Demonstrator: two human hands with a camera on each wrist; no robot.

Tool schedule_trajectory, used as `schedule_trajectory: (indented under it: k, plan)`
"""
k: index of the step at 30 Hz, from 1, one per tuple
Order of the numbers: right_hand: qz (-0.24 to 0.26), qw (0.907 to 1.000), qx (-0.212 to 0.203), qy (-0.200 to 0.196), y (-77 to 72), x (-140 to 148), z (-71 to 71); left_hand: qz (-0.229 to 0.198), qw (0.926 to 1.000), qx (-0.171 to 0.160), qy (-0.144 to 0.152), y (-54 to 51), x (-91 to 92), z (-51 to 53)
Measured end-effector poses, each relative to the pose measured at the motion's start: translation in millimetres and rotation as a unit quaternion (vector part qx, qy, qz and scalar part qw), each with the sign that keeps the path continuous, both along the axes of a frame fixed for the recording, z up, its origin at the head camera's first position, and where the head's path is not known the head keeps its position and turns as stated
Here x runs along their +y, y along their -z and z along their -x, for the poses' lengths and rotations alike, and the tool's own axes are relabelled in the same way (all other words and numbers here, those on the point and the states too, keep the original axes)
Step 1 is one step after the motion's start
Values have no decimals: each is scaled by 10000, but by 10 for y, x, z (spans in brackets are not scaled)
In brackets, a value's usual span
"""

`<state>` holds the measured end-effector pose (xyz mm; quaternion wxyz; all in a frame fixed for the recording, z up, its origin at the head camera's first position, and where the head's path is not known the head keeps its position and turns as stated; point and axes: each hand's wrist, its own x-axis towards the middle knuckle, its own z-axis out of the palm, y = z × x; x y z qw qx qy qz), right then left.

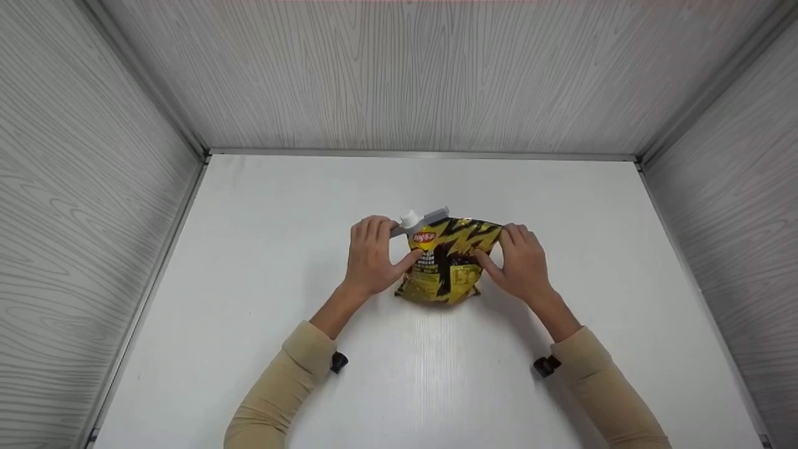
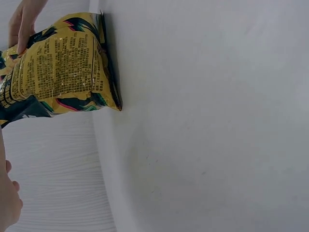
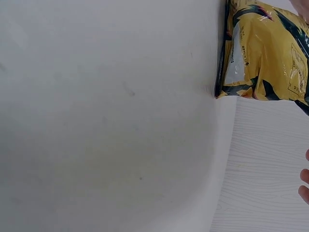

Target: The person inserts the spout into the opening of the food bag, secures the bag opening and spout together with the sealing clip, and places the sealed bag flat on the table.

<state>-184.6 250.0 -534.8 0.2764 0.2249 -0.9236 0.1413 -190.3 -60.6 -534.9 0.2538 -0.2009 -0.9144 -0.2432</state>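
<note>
A yellow and black chip bag [image 1: 446, 274] with a red logo stands on the white table between the two hands. Along the left of its top edge lies a grey bag clip [image 1: 436, 216] with a white spout-like cap [image 1: 409, 219]. The left hand [image 1: 373, 259] grips the clip's left end and the bag's upper left side, thumb on the bag's front. At the upper right corner the right hand [image 1: 522, 262] pinches the bag, its thumb also in front. Printed text covers the bag [image 2: 63, 67] in the left wrist view. The fingers behind the bag are hidden.
The white table [image 1: 424, 374] is bounded by grey wood-grain panels at the back [image 1: 399, 75], left [image 1: 75, 237] and right [image 1: 729, 187]. A small black device [image 1: 338, 362] sits at the left cuff, another [image 1: 547, 366] at the right.
</note>
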Motion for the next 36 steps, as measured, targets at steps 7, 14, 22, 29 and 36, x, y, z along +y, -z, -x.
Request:
schedule_trajectory:
  k: [7, 14, 22, 29, 36]
  plan:
    - [-175, 9998, -46, 46, -5, -6, 23, 37, 9999, -157, -57, -13, 11, 23]
    - [-176, 9997, -150, 36, -3, -18, 53, 74, 9996, -260, -92, -20, 12, 52]
    - [-143, 9987, -455, 185, 19, -38, 104, 211, 9992, -277, -210, -15, 9, 114]
    - [-216, 9983, -486, 257, 51, -47, 147, 328, 9975, -533, -340, -6, 20, 153]
    - [-316, 9980, -478, 260, 80, -59, 186, 273, 9963, -714, -405, 2, 27, 187]
